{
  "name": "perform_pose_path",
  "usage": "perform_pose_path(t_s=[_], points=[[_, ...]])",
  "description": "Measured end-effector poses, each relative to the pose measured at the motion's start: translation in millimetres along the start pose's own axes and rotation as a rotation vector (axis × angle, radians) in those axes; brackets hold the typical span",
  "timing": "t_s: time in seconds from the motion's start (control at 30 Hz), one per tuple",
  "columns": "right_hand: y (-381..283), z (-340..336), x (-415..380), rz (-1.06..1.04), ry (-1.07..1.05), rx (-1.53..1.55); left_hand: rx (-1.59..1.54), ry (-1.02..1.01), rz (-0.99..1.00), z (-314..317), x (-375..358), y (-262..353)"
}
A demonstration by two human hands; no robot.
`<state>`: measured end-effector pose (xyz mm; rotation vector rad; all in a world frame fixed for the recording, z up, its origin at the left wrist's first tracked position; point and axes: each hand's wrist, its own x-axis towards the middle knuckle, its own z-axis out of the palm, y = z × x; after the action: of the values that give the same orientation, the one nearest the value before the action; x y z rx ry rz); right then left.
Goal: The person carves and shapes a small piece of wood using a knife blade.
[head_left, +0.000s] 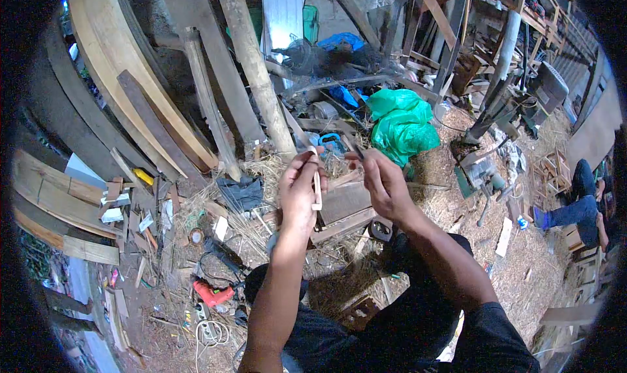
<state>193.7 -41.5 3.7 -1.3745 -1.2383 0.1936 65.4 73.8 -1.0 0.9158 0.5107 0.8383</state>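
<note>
In the head view, my left hand (299,187) is closed around a slim, pale wooden piece (318,191) with a short bent lower end. It is held upright in front of me. To its right, my right hand (386,185) is pinched on a thin dark object (358,151); its kind is too small to make out. The two hands are apart, at about the same height. Below and between them lies a wooden board (346,203) on the straw-strewn ground.
A red power tool (212,293) and a power strip (208,332) with a white cord lie at lower left. Long planks (117,72) lean at left. Beyond my hands is a green plastic bag (401,126). Another person's leg (567,215) shows at far right, near a machine (480,170).
</note>
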Motion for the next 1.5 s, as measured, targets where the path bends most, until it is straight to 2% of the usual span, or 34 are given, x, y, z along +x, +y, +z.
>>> perform_pose_path(t_s=[0.07, 0.1, 0.2, 0.23, 0.33, 0.37, 0.47, 0.5, 0.6, 0.73, 0.83, 0.93, 1.03, 1.13, 1.27, 1.47, 1.5], points=[[0, -6, 1, -0.21, 0.016, -0.232, -0.015, -0.076, -0.022, 4, -5, -1], [-8, -11, -3, -0.094, -0.013, -0.266, -0.018, -0.123, -0.066, 5, -12, 3], [-22, -15, -8, -0.104, 0.001, -0.212, 0.151, -0.064, -0.018, 22, -31, 8], [-23, -17, -12, -0.054, -0.056, -0.238, 0.34, -0.094, -0.026, 24, -33, 14], [-18, -22, -18, -0.034, -0.22, -0.324, 0.38, -0.097, -0.02, 22, -32, 4], [-13, -22, -18, -0.086, -0.227, -0.305, 0.394, -0.093, -0.004, 23, -32, 2], [-11, -25, -16, 0.018, -0.213, -0.322, 0.444, -0.122, -0.002, 29, -33, 2], [-5, -26, -14, -0.01, -0.19, -0.312, 0.48, -0.166, 0.111, 29, -29, -5], [13, -31, -13, -0.066, -0.173, -0.284, 0.341, -0.214, -0.014, 31, -29, -8], [13, -35, -12, -0.077, -0.238, -0.207, 0.379, -0.209, -0.021, 29, -22, -19], [6, -40, -10, -0.023, -0.287, -0.137, 0.192, -0.169, -0.148, 37, -23, -9], [4, -41, -8, -0.005, -0.268, -0.084, 0.159, -0.198, -0.115, 38, -23, -9], [10, -39, -5, -0.119, -0.178, -0.158, 0.109, -0.229, -0.124, 37, -21, -9], [0, -41, -1, -0.039, -0.212, -0.255, 0.035, -0.2, -0.158, 44, -23, -6], [12, -32, -7, -0.044, -0.176, -0.338, 0.135, -0.121, -0.108, 41, -19, -10], [15, -18, 0, -0.091, -0.109, -0.446, -0.095, 0.029, -0.174, 34, -21, -8], [13, -14, 1, -0.102, -0.095, -0.446, -0.155, -0.012, -0.203, 35, -21, -1]])
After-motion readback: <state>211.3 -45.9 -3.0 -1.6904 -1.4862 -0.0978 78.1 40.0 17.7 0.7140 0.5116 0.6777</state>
